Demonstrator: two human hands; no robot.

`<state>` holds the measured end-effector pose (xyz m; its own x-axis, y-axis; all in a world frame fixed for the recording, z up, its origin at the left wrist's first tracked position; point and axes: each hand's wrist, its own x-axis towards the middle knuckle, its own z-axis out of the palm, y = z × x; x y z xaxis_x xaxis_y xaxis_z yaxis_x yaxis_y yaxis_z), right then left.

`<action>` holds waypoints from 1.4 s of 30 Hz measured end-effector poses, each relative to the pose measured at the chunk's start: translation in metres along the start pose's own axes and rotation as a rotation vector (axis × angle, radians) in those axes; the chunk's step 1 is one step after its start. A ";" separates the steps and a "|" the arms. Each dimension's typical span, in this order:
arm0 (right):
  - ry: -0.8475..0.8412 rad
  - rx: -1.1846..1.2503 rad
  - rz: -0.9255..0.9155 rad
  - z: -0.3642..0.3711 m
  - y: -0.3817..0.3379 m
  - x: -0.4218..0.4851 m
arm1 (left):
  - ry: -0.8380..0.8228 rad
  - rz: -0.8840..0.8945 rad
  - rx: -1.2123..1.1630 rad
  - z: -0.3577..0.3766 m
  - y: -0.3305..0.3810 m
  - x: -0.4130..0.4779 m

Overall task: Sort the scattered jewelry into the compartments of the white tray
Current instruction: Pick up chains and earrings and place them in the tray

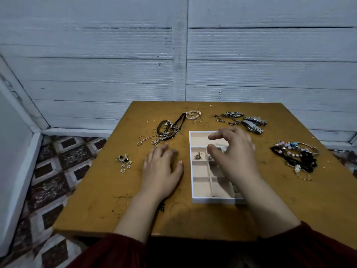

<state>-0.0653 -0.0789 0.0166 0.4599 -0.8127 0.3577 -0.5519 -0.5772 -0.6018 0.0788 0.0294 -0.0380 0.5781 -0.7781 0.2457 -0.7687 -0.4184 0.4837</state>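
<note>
Two hands at worktop (pixel 116 200): left hand (pixel 162 167) rests flat beside white tray (pixel 193 198), grip relaxed; right hand (pixel 233 151) hovers above tray, grip wide; earring (pixel 198 156) inside compartment.

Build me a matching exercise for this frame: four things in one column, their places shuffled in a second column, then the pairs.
Things
1. left hand
2. right hand
3. metal watches
4. small earrings

Places
A. far side of the table, beyond the white tray and to its right
B. over the tray's compartments
C. flat on the table, just left of the tray
D. near the table's left edge

Pairs: 1-C, 2-B, 3-A, 4-D
</note>
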 end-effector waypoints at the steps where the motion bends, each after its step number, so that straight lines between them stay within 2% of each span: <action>1: 0.002 0.020 -0.025 0.002 -0.004 -0.001 | 0.045 0.001 -0.035 -0.001 0.000 -0.001; 3: -0.009 0.068 -0.089 0.007 -0.014 -0.003 | 0.107 -0.010 -0.095 -0.004 0.000 -0.003; 9: -0.155 0.122 -0.230 0.028 -0.039 -0.010 | 0.145 -0.016 -0.230 -0.020 -0.012 -0.010; 22: -0.288 -0.004 -0.309 0.083 -0.090 -0.019 | 0.395 -0.216 -0.138 -0.067 -0.099 -0.009; 29: -0.332 -0.091 -0.313 0.113 -0.105 -0.020 | 0.374 -0.271 -0.121 -0.066 -0.117 0.000; 35: -0.363 -0.118 -0.285 0.132 -0.110 -0.014 | 0.294 -0.304 0.056 -0.060 -0.120 0.002; 42: -0.301 -0.064 -0.243 0.146 -0.112 -0.011 | 0.293 -0.305 0.054 -0.060 -0.120 0.002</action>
<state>0.0933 0.0066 -0.0244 0.7612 -0.5972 0.2530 -0.4393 -0.7617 -0.4763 0.1889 0.1059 -0.0448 0.8288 -0.4515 0.3304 -0.5588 -0.6392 0.5283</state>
